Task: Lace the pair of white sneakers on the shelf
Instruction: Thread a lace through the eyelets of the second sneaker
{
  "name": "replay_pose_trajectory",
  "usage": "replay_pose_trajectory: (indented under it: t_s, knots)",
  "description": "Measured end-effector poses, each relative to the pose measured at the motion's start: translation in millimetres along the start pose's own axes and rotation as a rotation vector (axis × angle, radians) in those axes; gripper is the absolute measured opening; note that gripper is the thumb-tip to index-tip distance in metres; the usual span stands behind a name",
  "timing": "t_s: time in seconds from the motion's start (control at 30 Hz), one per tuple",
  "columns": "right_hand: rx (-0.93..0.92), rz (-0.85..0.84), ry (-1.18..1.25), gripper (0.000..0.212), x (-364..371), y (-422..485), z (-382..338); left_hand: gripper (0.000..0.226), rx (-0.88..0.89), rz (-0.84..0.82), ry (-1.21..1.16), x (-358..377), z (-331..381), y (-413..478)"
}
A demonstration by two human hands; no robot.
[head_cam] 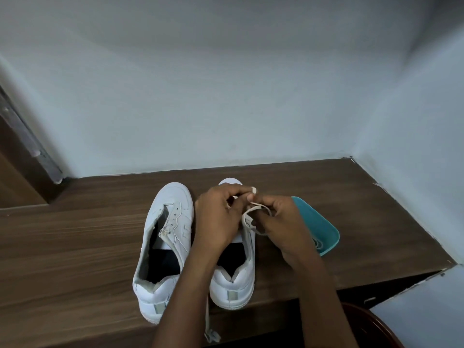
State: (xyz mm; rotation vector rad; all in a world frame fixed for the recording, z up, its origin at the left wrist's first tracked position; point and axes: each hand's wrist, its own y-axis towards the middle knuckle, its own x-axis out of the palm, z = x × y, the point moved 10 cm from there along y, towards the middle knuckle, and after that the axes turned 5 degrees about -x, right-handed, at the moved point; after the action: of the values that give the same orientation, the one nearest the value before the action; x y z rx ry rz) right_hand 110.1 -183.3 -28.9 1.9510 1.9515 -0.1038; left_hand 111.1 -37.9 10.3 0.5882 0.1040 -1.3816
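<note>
Pale blue-grey plastered walls (226, 84) meet in a corner at the back right, closing in a dark brown wood-grain shelf (75, 247). A brown wooden door frame (27, 136) edges the left. On the shelf stand two white low-top sneakers, heels toward the person: the unlaced left sneaker (170, 222) with bare eyelets, and just beside it the right sneaker (233, 285). A teal plastic tray (319, 227) lies to their right, near the wall. Over the right sneaker's front, the left hand (216, 217) curls its fingers, pinching a flat white lace (253, 209); the right hand (283, 222) grips a loop of the same lace. A second white lace (208, 320) dangles over the shelf's front edge.
</note>
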Motion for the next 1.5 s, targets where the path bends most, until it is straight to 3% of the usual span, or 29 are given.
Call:
replay_pose_trajectory:
  t_s: [0.07,0.17,0.27,0.33,0.4,0.47,0.7,0.87,1.03,1.3,1.5]
  knots:
    - [0.007,0.070,0.007,0.008,-3.5,2.6,3.6,0.019,-0.111,0.005,-0.076,-10.9,-15.7,3.0]
    - [-0.003,0.088,-0.020,0.012,-5.6,3.0,2.6,0.021,-0.268,0.062,0.017,-29.0,-45.5,3.4]
    - [0.004,0.116,0.009,0.014,-5.8,3.3,5.4,0.015,-0.314,0.037,0.028,-33.6,-56.2,2.5]
    - [0.006,0.130,0.045,0.015,-5.4,2.9,5.7,0.015,-0.301,-0.104,0.004,-24.2,-50.5,0.3]
    - [0.004,0.132,0.057,0.016,-4.3,2.8,7.5,0.033,-0.284,-0.328,0.075,-3.4,-44.8,-7.5]
    - [0.023,0.127,0.088,0.013,-3.2,1.9,8.3,0.049,-0.252,-0.439,0.173,10.1,-41.7,-14.6]
    - [0.062,0.101,0.034,0.014,-5.3,2.1,10.6,0.061,-0.189,-0.469,0.245,5.3,-43.2,-13.4]
    - [0.138,0.020,0.063,0.016,2.1,2.1,20.2,0.048,-0.111,-0.410,0.333,1.3,-38.8,-13.3]
    - [0.172,-0.040,0.129,0.016,8.1,-0.8,18.2,0.054,-0.019,-0.388,0.326,1.6,-30.4,-11.8]
    - [0.238,0.031,0.174,0.019,9.5,-4.0,24.5,0.032,0.026,-0.338,0.401,4.9,-28.4,-9.3]
    - [0.263,-0.045,0.157,0.015,9.6,-5.7,20.3,0.026,0.015,-0.322,0.398,4.4,-31.5,-6.5]
